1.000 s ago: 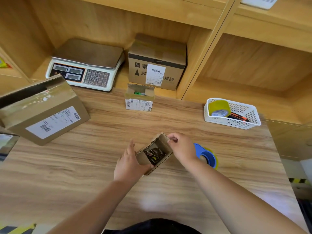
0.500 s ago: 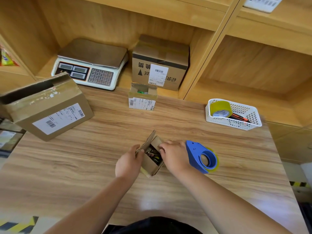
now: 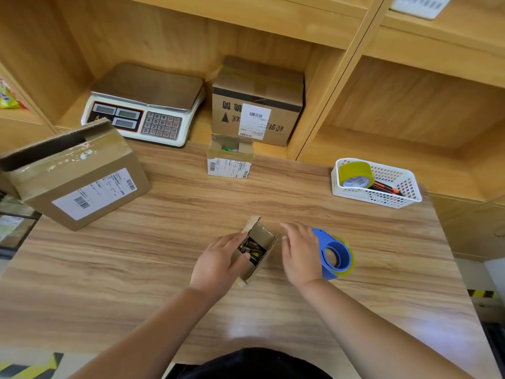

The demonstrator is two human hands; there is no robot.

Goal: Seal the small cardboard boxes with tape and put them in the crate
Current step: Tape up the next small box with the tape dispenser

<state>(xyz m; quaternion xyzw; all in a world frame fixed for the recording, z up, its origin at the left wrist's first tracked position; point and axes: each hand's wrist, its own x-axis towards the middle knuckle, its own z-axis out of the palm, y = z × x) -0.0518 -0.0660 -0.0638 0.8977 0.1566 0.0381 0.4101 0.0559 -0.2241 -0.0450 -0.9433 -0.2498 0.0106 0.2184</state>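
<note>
A small open box (image 3: 263,235) of corrugated cardboard lies at the front middle of the wood-grain tabletop (image 3: 136,255). The left hand (image 3: 218,261) grips its left wall, thumb inside. The right hand (image 3: 300,253), fingers straight and relaxed, hovers just beside its right wall, next to a round blue tape dispenser (image 3: 335,254).
</note>
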